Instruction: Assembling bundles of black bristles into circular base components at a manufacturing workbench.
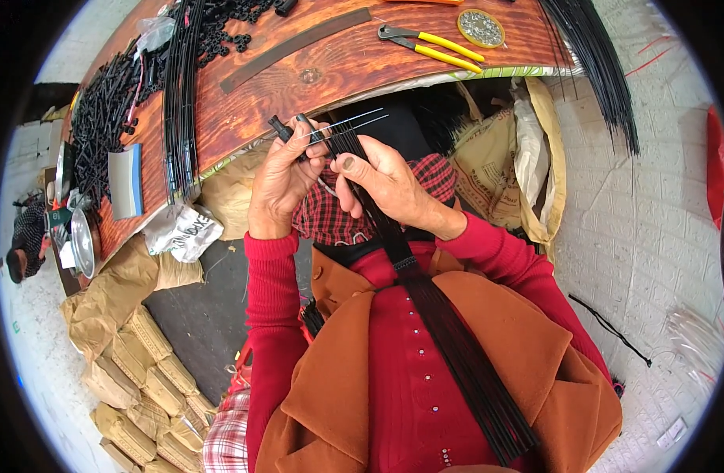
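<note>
Head view. Left hand (282, 177) closed around a small black piece (281, 128), fingertips pinching it just below the table (330, 67) edge. Right hand (378, 183) closed on a bundle of thin black rods (456, 355); thumb on top, fingers wrapped beneath. Bundle runs from the hands down across the lap, fanning out toward the lower edge. Two thin rod tips project past the left fingers toward the upper right. Both hands touch at the bundle's upper end.

On the table: yellow-handled pliers (437, 46) near the far edge, a round tin (481, 27) just beside them, a dark flat strip (295, 49) to their left, a heap of black pieces (102, 110) at far left. More rods (594, 67) hang over the table's right end.
</note>
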